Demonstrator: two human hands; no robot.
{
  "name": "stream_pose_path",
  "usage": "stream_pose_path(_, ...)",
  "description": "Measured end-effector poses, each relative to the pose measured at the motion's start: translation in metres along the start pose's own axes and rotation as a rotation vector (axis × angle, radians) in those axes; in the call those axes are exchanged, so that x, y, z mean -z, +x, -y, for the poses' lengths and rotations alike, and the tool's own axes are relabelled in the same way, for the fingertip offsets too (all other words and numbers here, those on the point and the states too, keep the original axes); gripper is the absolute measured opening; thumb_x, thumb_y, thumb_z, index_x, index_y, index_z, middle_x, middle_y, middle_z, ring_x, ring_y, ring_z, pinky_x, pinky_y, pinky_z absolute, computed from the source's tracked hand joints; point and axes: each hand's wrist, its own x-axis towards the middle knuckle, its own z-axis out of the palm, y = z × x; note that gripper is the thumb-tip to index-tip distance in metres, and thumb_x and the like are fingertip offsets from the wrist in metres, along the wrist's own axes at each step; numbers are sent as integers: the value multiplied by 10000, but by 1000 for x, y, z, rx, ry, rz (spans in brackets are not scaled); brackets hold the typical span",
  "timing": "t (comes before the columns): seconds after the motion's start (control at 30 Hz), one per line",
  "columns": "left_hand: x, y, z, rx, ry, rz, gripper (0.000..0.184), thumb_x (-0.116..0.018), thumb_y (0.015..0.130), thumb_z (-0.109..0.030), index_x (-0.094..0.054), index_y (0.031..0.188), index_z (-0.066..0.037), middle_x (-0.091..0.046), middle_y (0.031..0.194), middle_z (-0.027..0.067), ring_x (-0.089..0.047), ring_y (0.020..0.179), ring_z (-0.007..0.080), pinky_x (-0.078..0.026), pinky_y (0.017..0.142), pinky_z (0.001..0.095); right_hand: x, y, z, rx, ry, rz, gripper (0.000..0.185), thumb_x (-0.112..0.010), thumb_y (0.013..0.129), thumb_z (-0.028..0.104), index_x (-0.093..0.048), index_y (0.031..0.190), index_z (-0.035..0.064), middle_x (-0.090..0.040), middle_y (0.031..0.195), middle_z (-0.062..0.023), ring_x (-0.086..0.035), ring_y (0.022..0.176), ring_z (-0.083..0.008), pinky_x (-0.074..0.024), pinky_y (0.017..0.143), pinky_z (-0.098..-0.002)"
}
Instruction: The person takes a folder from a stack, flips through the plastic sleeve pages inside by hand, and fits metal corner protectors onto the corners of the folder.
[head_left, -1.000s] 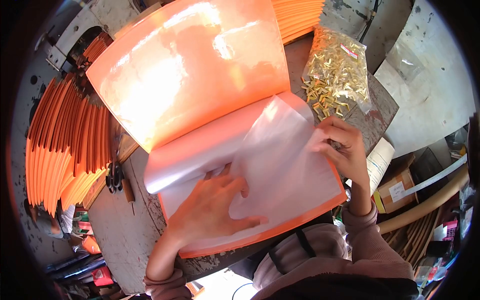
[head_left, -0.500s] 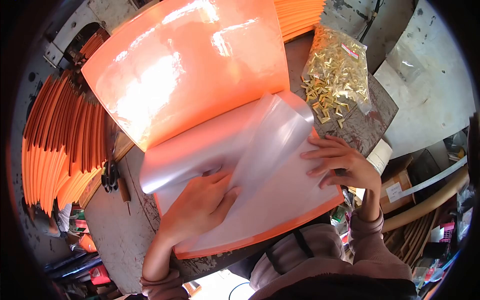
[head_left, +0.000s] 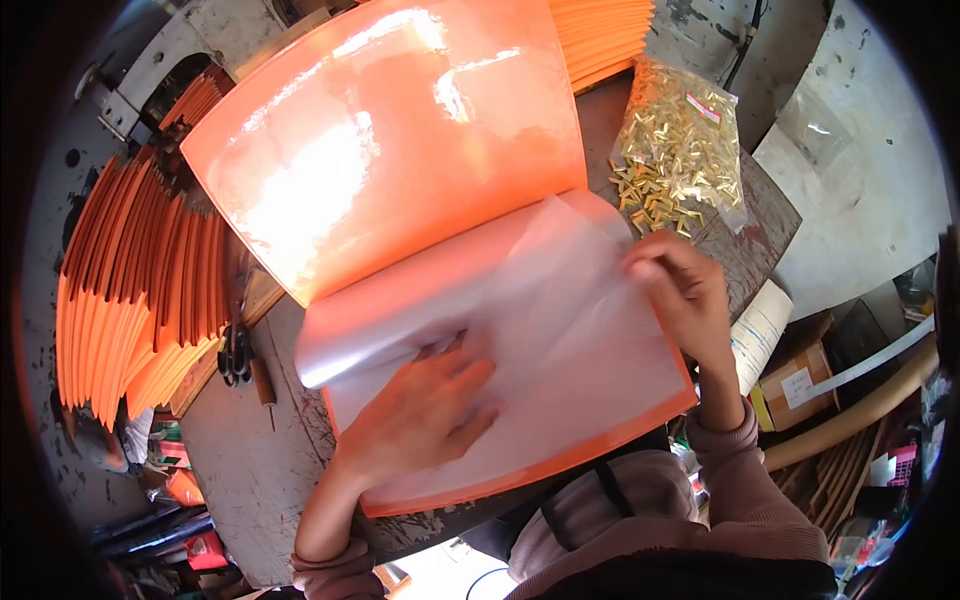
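The person's left hand, fingers loosely spread, is over the transparent plastic sheets, beside their curled part. The right hand, blurred, has fingers drawn near the thumb at the sheets' right edge; whether it grips, one cannot tell. The sheets lie in an open orange folder at the worktop's near edge. Scissors are by its left edge, a plastic bag towards its right corner.

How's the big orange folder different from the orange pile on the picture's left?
The folder lies open; the pile is packed tightly. The folder shows a broad shiny face; the pile mostly shows edges. The folder is one item; the pile holds many. Both are orange.
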Motion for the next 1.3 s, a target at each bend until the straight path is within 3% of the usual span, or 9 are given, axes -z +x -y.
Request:
stream_pose_path(0.13,-4,0,9,-58,-10,-59,328,-628,799,-128,-565,1100,-12,-595,1023,181,-569,841,405,-425,849,440,37,-10,-5,98,-18,44,373,-781,682,205,-628,963,15,-601,983,-82,-572,885,-222,-460,766,-300)
stream_pose_path(0.2,-1,0,8,-43,-11,-43,329,-607,812,-110,-562,1124,-14,-594,1031,183,-569,828,409,-434,829,442,55,-15,-1,215,-225,550,551,-832,584,239,-628,1054,36,-590,1120,-104,-554,1055,-271,-437,895,-347)
stream_pose_path(0.23,1,0,7,-24,-32,-32,331,-611,809,-112,-564,1123,-15,-594,1030,186,-571,823,408,-440,813,444,57,-18,-6,223,-336,578,605,-835,538,233,-640,1083,60,-587,1167,-103,-500,1163,-278,-396,966,-378)
stream_pose_path(0.33,-1,0,8,-25,-45,-35,334,-618,805,-113,-566,1121,-14,-594,1028,189,-572,814,409,-449,793,445,55,-20,-8,303,-441,612,505,-818,547,215,-675,1011,76,-602,1149,-81,-489,1155,-274,-398,959,-390)
stream_pose_path(0.53,-5,-2,6,-70,-3,-114,259,-616,821,-153,-556,1024,-4,-581,972,167,-563,855,380,-448,764,431,37,-12,-13,316,-428,374,166,-747,669,125,-667,796,53,-625,1004,-49,-565,882,-228,-465,768,-331)
stream_pose_path(0.73,4,1,-6,-76,38,9,241,-600,840,-195,-541,957,7,-556,922,178,-543,879,369,-437,739,430,10,4,9,77,-350,192,44,-662,780,44,-625,799,27,-556,821,-49,-553,688,-160,-430,610,-240)
stream_pose_path(0.93,0,0,6,-84,37,-57,260,-544,868,-167,-537,1046,23,-561,955,194,-535,865,387,-433,738,449,21,-10,-10,41,209,-9,170,-656,759,-6,-604,920,11,-564,918,-53,-561,799,-111,-474,713,-249)
stream_pose_path(1.1,0,0,5,-60,-20,-62,301,-513,883,-138,-528,1137,23,-569,972,184,-544,851,379,-440,735,445,53,-23,-6,175,-350,576,557,-813,542,194,-663,1069,94,-565,1220,-108,-439,1225,-309,-385,982,-409)
stream_pose_path(1.3,-4,-1,9,-56,-61,-83,278,-542,877,-154,-542,1102,9,-574,975,175,-547,842,378,-443,728,433,38,-19,-20,331,-455,410,279,-771,606,149,-697,866,81,-618,1089,-74,-531,1090,-270,-439,888,-380)
